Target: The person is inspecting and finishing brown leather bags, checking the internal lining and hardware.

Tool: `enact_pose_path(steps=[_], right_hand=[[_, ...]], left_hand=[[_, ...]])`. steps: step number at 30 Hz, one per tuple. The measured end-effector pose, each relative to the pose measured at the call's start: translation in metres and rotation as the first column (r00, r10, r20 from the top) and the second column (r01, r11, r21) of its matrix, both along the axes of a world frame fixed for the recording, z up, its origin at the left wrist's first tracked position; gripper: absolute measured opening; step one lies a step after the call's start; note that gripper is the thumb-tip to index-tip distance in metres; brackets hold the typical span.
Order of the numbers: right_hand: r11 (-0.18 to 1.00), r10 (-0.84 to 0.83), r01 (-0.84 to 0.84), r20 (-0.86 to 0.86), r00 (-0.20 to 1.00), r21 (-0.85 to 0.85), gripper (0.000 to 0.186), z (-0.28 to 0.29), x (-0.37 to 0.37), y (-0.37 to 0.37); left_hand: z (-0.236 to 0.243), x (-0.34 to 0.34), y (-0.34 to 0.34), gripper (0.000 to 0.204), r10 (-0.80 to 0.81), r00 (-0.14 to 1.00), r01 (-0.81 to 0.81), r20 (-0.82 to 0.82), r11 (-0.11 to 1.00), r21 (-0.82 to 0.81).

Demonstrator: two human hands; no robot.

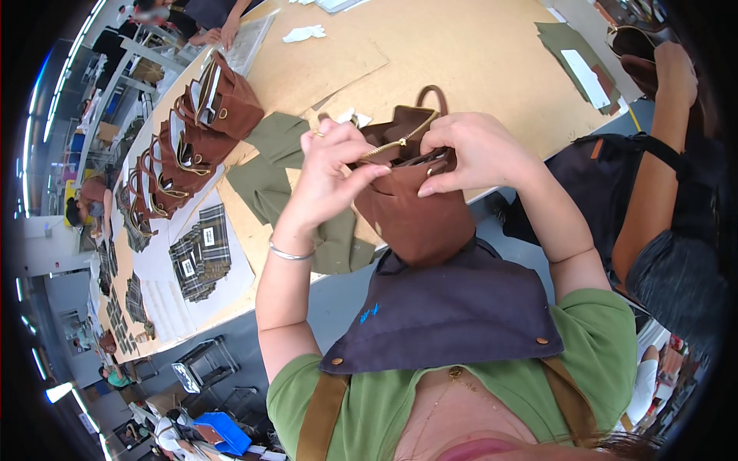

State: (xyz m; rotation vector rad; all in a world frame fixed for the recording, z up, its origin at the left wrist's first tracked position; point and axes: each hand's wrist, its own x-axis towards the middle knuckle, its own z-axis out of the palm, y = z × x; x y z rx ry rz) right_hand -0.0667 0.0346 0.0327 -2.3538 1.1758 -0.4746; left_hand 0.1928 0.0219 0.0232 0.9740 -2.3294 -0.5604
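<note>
The brown handbag (415,219) looks like smooth leather or a leather-like sheet, mostly matt with a faint sheen. Its zipper (403,142) has bright, gold-coloured metal teeth. The bracelet (290,254) is polished silver-coloured metal, the ring (317,133) shiny and golden. Dull, dark woven cloth makes up the apron (453,319), set with glossy brass-like snaps (337,361); the green shirt (600,326) is soft matt knit. The tabletop (461,61) has a smooth, matt tan face, whether board or paper being unclear. Olive pieces (265,192) on it look like flat, matt cloth. The blue bin (223,432) appears to be smooth plastic.
</note>
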Motion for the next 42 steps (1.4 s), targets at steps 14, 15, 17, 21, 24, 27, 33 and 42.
enact_pose_path(steps=[14, 15, 17, 21, 24, 27, 33, 42], right_hand=[[0.897, 0.254, -0.252, 0.044, 0.966, 0.362, 0.020, -0.017, 0.018, -0.028], [0.877, 0.269, -0.262, 0.041, 0.962, 0.403, 0.017, -0.014, 0.018, -0.031], [0.876, 0.325, -0.300, -0.003, 0.946, 0.379, 0.015, -0.009, 0.022, -0.035], [0.914, 0.369, -0.341, -0.100, 0.924, 0.221, 0.012, -0.023, 0.034, -0.037], [0.892, 0.372, -0.356, -0.002, 0.928, 0.279, 0.015, -0.020, 0.029, -0.038], [0.887, 0.392, -0.390, 0.041, 0.919, 0.249, 0.015, -0.023, 0.026, -0.037], [0.847, 0.362, -0.374, 0.104, 0.926, 0.377, 0.014, -0.013, 0.027, -0.032], [0.850, 0.351, -0.418, 0.248, 0.903, 0.320, 0.012, -0.026, 0.028, -0.031]], left_hand=[[0.001, -0.010, 0.026, 0.018, -0.081, 0.981, 0.068, 0.176, 0.995, 0.078], [-0.001, -0.009, 0.024, 0.016, -0.083, 0.986, 0.067, 0.145, 0.991, 0.115], [-0.004, -0.009, 0.023, 0.015, -0.110, 0.987, 0.093, 0.115, 0.984, 0.150], [-0.012, -0.006, 0.026, 0.013, -0.157, 0.987, 0.149, 0.038, 0.976, 0.161], [-0.014, 0.001, 0.028, 0.012, -0.079, 0.997, 0.079, -0.005, 0.981, 0.178], [-0.013, 0.006, 0.030, 0.011, 0.033, 0.997, -0.012, -0.065, 0.955, 0.297], [-0.019, 0.022, 0.030, 0.012, -0.022, 0.999, 0.028, -0.039, 0.986, 0.167], [-0.023, 0.021, 0.034, 0.008, 0.020, 0.997, -0.008, -0.077, 0.989, 0.149]])
